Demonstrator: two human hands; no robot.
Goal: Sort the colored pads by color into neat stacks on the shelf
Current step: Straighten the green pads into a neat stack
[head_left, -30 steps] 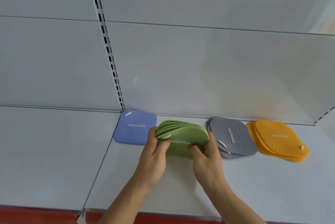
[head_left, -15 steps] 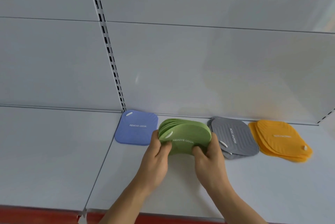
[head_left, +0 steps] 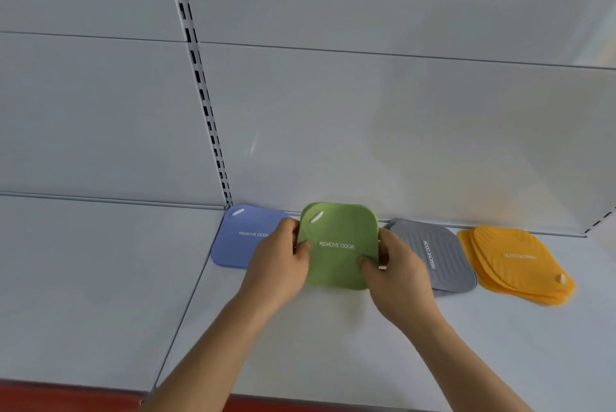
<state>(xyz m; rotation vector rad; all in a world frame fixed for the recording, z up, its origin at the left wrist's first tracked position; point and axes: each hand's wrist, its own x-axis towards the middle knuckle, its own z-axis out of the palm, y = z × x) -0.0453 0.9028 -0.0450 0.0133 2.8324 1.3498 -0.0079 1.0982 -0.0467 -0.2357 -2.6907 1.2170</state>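
A stack of green pads (head_left: 338, 238) stands tilted up on the white shelf (head_left: 300, 338), its "REMOVE ODOR" face toward me. My left hand (head_left: 278, 265) grips its left edge and my right hand (head_left: 391, 273) grips its right edge, thumbs on the front face. A blue pad (head_left: 238, 240) lies flat to the left, partly behind my left hand. To the right lie a grey stack (head_left: 436, 255) and, further right, a fanned orange stack (head_left: 515, 263).
The shelf's back panel (head_left: 366, 131) rises right behind the pads, with a slotted upright (head_left: 203, 91) at the blue pad's corner. A red front edge (head_left: 66, 400) runs along the bottom. A seam divides the shelf from the left bay (head_left: 83, 278).
The green pads were fanned and bent between my hands; now they are squared together and tipped upright, face toward me. Both hands keep their hold on the edges.
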